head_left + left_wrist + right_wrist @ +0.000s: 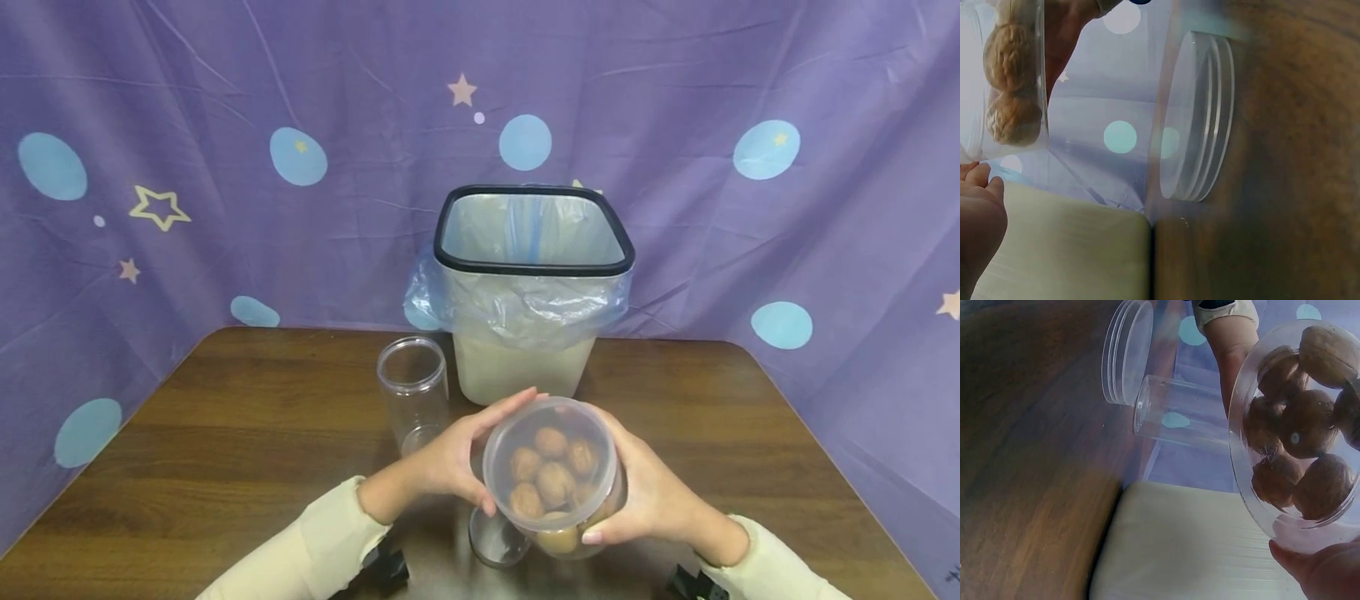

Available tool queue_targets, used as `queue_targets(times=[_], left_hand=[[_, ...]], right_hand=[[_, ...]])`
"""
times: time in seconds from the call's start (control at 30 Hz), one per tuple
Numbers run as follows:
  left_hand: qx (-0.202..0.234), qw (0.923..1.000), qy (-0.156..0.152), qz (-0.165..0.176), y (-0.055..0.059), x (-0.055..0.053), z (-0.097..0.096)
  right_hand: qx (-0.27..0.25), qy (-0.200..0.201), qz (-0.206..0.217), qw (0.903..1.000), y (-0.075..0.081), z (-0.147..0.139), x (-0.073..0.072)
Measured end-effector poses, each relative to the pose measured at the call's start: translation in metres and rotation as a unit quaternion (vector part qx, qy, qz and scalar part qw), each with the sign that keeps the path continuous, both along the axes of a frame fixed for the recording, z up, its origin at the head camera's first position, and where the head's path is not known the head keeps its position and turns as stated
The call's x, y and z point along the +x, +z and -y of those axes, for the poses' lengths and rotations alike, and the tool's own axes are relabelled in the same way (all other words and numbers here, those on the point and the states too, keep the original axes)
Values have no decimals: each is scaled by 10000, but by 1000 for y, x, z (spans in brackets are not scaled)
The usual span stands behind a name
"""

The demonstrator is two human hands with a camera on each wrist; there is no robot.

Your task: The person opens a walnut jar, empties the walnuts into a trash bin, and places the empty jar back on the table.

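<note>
A clear plastic jar of walnuts [555, 483], capped with a frosted lid, is held up off the table and tilted so that its lid faces the head camera. My right hand [648, 492] grips its right side, thumb along the lower front. On the opposite side, my left hand [453, 458] curls about the lid's rim, with a gap between palm and jar. Walnuts [1308, 423] show through the jar's clear base in the right wrist view. Beneath the jar, a clear round lid [497, 540] lies on the table; the left wrist view shows its ridged edge [1205, 119].
Behind my left hand stands a clear, lidless jar [411, 387]. A cream bin [517, 367] with a black rim and blue liner bag [536, 304] is at the back of the brown wooden table [247, 425]. A purple patterned cloth [375, 167] hangs behind.
</note>
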State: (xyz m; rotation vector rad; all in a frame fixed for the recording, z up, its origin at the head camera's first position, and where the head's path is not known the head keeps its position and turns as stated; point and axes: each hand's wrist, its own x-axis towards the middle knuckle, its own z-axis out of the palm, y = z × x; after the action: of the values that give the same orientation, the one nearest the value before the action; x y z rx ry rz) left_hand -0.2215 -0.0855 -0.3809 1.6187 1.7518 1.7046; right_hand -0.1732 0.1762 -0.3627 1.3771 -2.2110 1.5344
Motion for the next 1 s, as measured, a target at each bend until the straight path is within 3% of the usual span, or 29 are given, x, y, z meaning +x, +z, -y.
queue_targets(times=[0.27,0.63,1.0], left_hand=[[88,9996,256,122,-3,5,-1],[254,9977,568,263,-6,10,-4],[369,9886,1374,489,-5,21,-8]], right_hand=[[229,-646,-162,9975,-2,1,3],[296,-1009,-370,9938,-4,1,3],[290,-1384,-205,9897,-2,2,2]])
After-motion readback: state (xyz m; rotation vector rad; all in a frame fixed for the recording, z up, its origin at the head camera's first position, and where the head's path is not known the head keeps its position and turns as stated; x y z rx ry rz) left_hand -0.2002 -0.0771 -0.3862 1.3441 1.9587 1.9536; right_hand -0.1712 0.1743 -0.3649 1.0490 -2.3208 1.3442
